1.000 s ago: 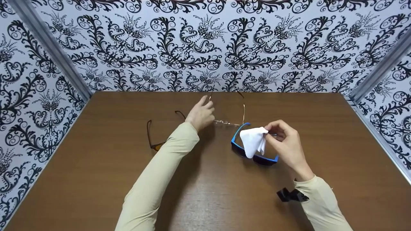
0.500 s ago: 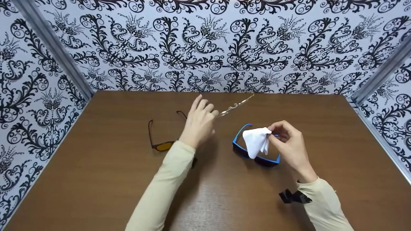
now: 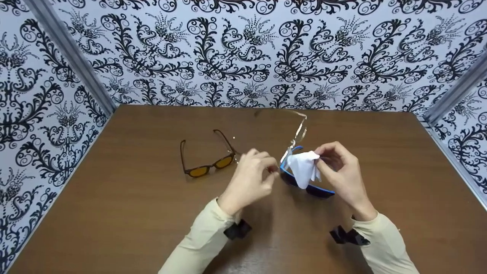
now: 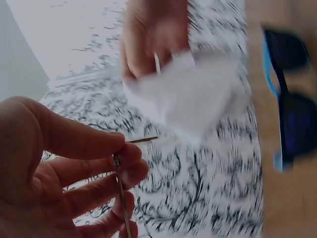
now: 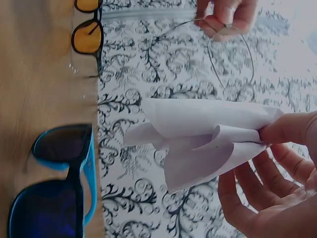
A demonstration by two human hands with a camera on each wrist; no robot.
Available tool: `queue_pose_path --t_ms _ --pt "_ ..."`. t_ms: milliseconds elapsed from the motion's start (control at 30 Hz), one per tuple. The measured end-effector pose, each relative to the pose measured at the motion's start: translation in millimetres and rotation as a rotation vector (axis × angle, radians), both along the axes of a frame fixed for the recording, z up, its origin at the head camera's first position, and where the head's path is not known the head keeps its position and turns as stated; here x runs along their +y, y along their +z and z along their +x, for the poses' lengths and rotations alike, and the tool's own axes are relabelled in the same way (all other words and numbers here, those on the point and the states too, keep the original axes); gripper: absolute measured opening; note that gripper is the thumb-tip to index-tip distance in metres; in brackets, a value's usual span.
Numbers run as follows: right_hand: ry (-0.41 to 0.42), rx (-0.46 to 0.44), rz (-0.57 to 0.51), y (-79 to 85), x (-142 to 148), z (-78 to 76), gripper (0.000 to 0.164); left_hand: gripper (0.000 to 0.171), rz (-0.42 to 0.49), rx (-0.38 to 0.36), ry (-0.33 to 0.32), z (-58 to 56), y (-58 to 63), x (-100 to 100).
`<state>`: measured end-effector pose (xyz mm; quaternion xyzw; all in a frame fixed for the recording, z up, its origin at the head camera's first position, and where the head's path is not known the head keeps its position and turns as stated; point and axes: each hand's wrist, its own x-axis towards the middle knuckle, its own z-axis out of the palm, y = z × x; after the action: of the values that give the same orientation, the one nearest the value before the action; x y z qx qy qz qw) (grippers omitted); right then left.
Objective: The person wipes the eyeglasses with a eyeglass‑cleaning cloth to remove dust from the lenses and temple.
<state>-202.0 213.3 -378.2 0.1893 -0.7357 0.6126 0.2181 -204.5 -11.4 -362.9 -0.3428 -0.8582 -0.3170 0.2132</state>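
My left hand (image 3: 251, 175) pinches a pair of thin gold wire-rimmed eyeglasses (image 3: 300, 131) by the frame, between thumb and fingertips. They are raised off the table, blurred in the head view; one round rim shows in the right wrist view. My right hand (image 3: 344, 177) pinches a white cloth (image 3: 302, 167) by one corner. It hangs in loose folds, apart from the table. Below the cloth lie blue-and-black sunglasses (image 3: 319, 191), partly hidden by it in the head view. In the left wrist view the wire temple (image 4: 123, 198) runs down along my fingers.
Dark-framed glasses with orange lenses (image 3: 198, 172) lie on the brown table (image 3: 133, 220), left of my left hand. Small clear glints (image 5: 74, 68) show near them, too faint to identify. A patterned wall (image 3: 243, 49) closes the back of the table.
My left hand has lifted the wire-rimmed eyeglasses off the back of the table and drawn them nearer, toward the cloth. My right hand has hardly moved.
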Motion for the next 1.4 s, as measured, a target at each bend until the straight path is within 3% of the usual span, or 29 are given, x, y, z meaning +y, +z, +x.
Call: queue_pose_path --t_ms 167,433,633,733,867,933,1033,1200,1300,1400 --pt "0.027 0.066 0.008 1.1 -17 8.1 0.017 0.007 0.080 -0.144 -0.070 10.5 -1.3 5" --pt "-0.031 0.176 0.066 1.7 -32 17.4 0.024 0.012 0.098 -0.126 -0.049 19.4 -5.0 15" --pt "-0.133 0.412 0.253 -0.1 -42 20.1 0.021 0.009 0.198 -0.188 -0.087 18.8 -9.2 13" --pt "-0.124 0.531 0.312 -8.2 -45 19.7 0.013 0.008 0.289 -0.231 -0.102 17.2 -8.6 9" --pt "-0.081 0.629 0.355 -14.2 -46 17.7 0.023 0.010 0.372 -0.264 -0.101 16.6 -6.0 2" --pt "-0.082 0.623 0.358 -14.2 -43 15.6 0.021 0.011 0.381 -0.267 -0.099 17.3 -5.4 0" --pt "-0.121 0.544 0.337 -12.2 -39 12.7 0.011 0.011 0.345 -0.266 -0.111 19.1 -7.0 0" --pt "-0.188 0.428 0.344 -8.4 -35 13.5 0.025 0.012 0.289 -0.241 -0.116 22.9 -10.7 6" --pt "-0.184 0.461 0.334 -7.5 -36 15.8 0.018 0.012 0.299 -0.222 -0.105 23.8 -11.8 10" --pt "-0.151 0.549 0.347 -7.7 -39 17.9 0.012 0.010 0.310 -0.212 -0.100 22.8 -12.9 12"
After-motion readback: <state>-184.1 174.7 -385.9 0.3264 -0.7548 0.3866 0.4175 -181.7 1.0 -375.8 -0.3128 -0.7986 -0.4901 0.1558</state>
